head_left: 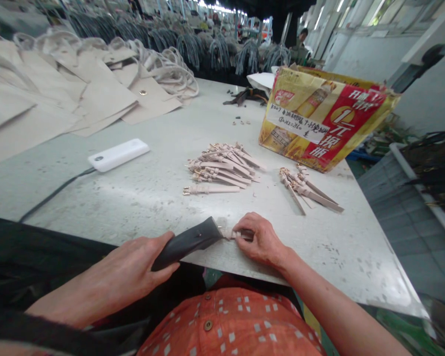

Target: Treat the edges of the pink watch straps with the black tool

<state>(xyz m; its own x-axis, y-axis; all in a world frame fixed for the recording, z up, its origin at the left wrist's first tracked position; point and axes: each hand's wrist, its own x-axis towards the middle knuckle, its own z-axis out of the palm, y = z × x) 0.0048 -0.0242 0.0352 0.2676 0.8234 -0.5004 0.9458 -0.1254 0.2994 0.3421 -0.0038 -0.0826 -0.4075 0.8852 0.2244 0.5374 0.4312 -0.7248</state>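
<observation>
My left hand (148, 262) is wrapped round a black, flat-sided object (193, 240) with a wide squared end; its exact kind I cannot make out. That end lies close against a small pale buckle strap (228, 233) near the table's front edge. My right hand (258, 240) pinches the strap, and its fingers partly hide it. Beyond the hands, a pile of similar buckle straps (224, 165) lies mid-table, with a single strap (211, 189) along its near side. Several more straps (307, 188) form a smaller group to the right.
A yellow and red carton (326, 118) stands at the back right. Pale cut panels with cord handles (92, 89) cover the back left. A white device (118, 155) with a dark cable lies on the table (163, 133). A grey bin (411, 212) stands beyond the right edge.
</observation>
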